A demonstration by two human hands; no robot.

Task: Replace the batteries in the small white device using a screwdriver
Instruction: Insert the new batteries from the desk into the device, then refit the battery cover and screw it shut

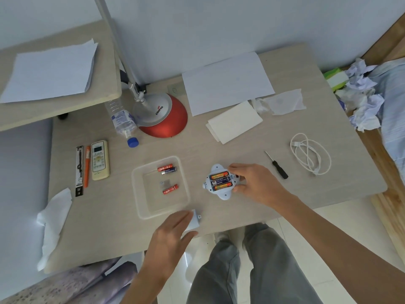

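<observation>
The white device (221,182) lies face down on the table (219,150) with its battery bay open; three batteries (220,180) sit inside. The right hand (252,183) grips the device's right edge between thumb and fingers. The left hand (173,235) holds the detached cover (195,220) at the table's near edge, fingers extended loosely over it. The screwdriver (276,165) lies to the right of the device, untouched. A clear tray (140,194) to the left holds three loose batteries (167,168).
</observation>
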